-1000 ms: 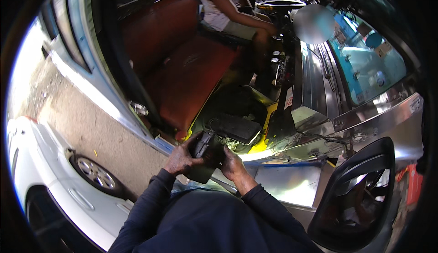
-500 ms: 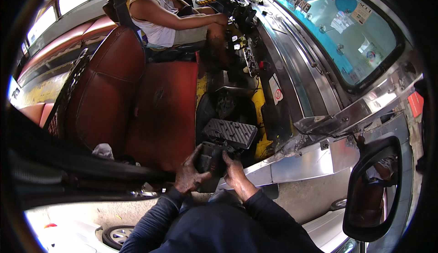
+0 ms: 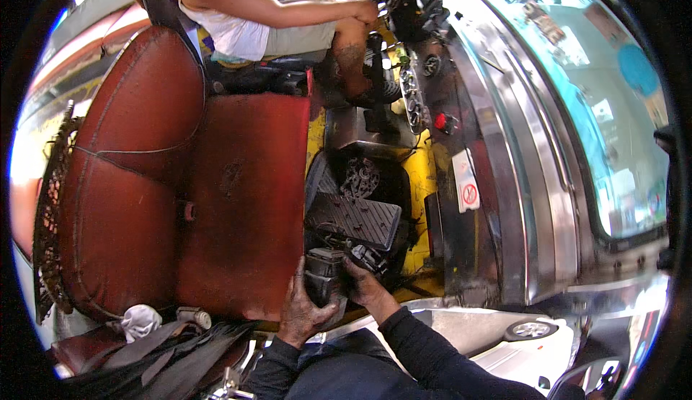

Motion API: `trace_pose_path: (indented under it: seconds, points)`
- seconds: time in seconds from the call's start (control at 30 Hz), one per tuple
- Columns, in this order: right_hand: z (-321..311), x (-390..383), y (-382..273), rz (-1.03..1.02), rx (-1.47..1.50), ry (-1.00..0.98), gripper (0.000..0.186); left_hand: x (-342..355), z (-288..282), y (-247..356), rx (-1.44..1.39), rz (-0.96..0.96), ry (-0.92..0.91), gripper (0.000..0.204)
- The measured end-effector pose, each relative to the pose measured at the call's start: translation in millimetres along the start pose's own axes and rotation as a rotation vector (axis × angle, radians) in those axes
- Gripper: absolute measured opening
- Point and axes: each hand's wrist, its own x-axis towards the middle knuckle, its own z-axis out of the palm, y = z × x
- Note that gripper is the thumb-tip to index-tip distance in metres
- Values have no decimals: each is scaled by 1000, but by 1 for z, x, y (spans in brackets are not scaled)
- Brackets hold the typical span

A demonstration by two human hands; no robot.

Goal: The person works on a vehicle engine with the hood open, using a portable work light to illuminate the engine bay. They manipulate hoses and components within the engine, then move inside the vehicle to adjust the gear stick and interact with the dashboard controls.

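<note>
A black plastic box-shaped housing (image 3: 324,274) sits between my two hands at the near edge of the footwell. My left hand (image 3: 306,310) is wrapped round its left and near side, smudged with dark grime. On the opposite side my right hand (image 3: 366,285) presses against the housing, its fingertips partly hidden behind it. Just beyond, a dark mechanical part with thin wires (image 3: 366,256) lies close to my right fingers. A ribbed black panel (image 3: 355,220) rests tilted in the footwell behind these. Past that panel, a round metal part (image 3: 360,178) shows in the dark opening.
To the left is a red-brown seat (image 3: 245,205) with a crumpled white cloth (image 3: 140,322) near its front corner. A seated person (image 3: 252,21) in a white sleeveless top is at the far side, hand on knee. A yellow-edged floor frame (image 3: 424,198) and the dashboard (image 3: 476,256) bound the right.
My view has moved closer into the cab and turned, so the side mirror has slid toward the lower right. Both hands still hold the black housing.
</note>
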Motion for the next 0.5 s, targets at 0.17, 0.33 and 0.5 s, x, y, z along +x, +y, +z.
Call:
trace_pose_path:
  seconds: [0.17, 0.33, 0.5]
  points:
    - [-8, 50, -36, -25, -191, -150, 44, 61, 8, -28, -95, 8, 110, 115]
    - [-22, 94, -71, -352, -859, -14, 48, 118, 15, -24, -103, -193, 61, 107]
    - [-19, 111, -111, -209, -654, 210, 48, 200, 7, -22, -186, 7, -88, 108]
